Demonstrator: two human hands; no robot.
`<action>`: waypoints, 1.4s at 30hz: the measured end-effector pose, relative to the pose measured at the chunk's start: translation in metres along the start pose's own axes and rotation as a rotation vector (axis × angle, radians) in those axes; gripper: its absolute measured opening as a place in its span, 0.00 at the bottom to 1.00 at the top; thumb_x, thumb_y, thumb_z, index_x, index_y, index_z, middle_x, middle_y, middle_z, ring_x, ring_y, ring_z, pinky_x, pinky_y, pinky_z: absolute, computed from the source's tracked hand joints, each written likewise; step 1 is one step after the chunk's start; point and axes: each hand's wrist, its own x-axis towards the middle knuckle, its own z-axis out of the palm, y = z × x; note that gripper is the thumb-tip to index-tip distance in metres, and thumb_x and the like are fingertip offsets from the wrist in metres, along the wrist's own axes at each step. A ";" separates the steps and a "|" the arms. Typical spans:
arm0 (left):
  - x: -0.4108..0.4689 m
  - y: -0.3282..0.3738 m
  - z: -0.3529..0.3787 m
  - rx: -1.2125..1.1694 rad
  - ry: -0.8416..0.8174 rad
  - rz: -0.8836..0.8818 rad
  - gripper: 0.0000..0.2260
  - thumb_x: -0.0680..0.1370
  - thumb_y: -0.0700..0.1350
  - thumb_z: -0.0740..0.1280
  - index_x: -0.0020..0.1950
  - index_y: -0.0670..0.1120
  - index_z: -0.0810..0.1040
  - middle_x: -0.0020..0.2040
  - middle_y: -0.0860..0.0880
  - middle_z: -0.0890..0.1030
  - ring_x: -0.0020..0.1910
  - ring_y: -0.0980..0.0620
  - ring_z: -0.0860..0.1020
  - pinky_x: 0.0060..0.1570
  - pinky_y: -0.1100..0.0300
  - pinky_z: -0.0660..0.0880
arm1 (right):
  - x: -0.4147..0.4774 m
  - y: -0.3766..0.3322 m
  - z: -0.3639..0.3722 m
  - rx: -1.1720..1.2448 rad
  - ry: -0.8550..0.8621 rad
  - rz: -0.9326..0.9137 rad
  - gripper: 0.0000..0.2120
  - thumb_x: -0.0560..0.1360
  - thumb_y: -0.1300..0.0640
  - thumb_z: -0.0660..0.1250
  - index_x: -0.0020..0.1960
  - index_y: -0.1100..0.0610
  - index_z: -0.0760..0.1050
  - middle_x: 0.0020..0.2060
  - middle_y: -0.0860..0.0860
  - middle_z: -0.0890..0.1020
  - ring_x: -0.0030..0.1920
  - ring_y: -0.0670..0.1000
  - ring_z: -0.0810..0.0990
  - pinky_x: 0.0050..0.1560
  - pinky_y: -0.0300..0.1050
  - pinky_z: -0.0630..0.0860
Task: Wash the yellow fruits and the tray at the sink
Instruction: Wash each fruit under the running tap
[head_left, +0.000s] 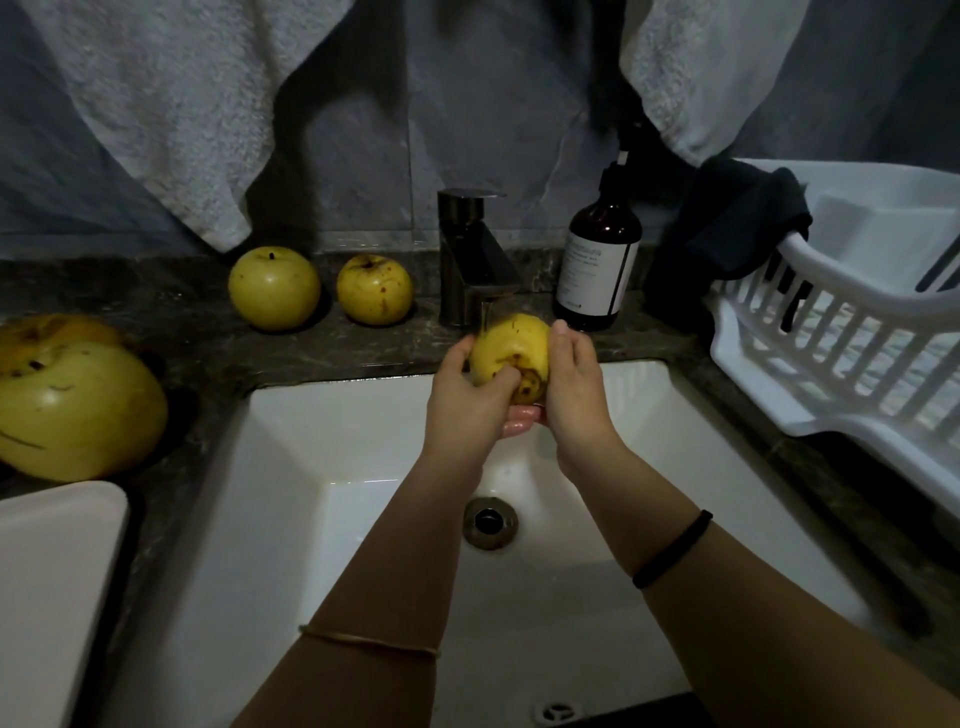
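Observation:
Both hands hold one yellow fruit (511, 353) with brown spots under the spout of the dark faucet (470, 257), above the white sink (322, 467). My left hand (467, 395) grips its left side, thumb across the front. My right hand (574, 384) cups its right side, fingers curled behind. Two more yellow fruits stand on the dark counter behind the sink, one at the left (274, 288) and one beside it (374, 289). A large yellow fruit (78, 410) lies at the far left. A white tray (52, 571) shows at the bottom left.
A brown pump bottle (597, 265) stands right of the faucet. A white dish rack (852, 322) with a dark cloth (737, 218) over its rim fills the right counter. Towels (182, 104) hang on the back wall. The drain (490, 521) sits in the basin's middle.

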 end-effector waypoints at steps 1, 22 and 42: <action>0.001 0.000 -0.001 0.000 0.005 -0.006 0.27 0.76 0.40 0.66 0.73 0.52 0.63 0.64 0.42 0.74 0.53 0.40 0.80 0.40 0.55 0.82 | 0.000 0.000 0.000 -0.005 -0.004 -0.003 0.13 0.81 0.42 0.53 0.59 0.47 0.67 0.55 0.53 0.76 0.57 0.54 0.77 0.60 0.59 0.75; 0.001 0.002 -0.007 -0.386 0.006 -0.266 0.27 0.73 0.64 0.65 0.64 0.49 0.68 0.61 0.43 0.75 0.55 0.41 0.79 0.48 0.39 0.79 | -0.017 -0.007 -0.001 -0.192 -0.236 -0.217 0.15 0.72 0.57 0.70 0.54 0.46 0.70 0.58 0.50 0.71 0.57 0.49 0.73 0.55 0.52 0.77; 0.009 -0.001 -0.012 -0.373 0.049 -0.480 0.38 0.70 0.71 0.60 0.64 0.40 0.74 0.41 0.40 0.78 0.17 0.48 0.73 0.19 0.68 0.68 | -0.022 -0.011 0.006 0.025 -0.361 -0.033 0.11 0.78 0.45 0.60 0.57 0.48 0.72 0.50 0.47 0.77 0.51 0.47 0.78 0.48 0.40 0.76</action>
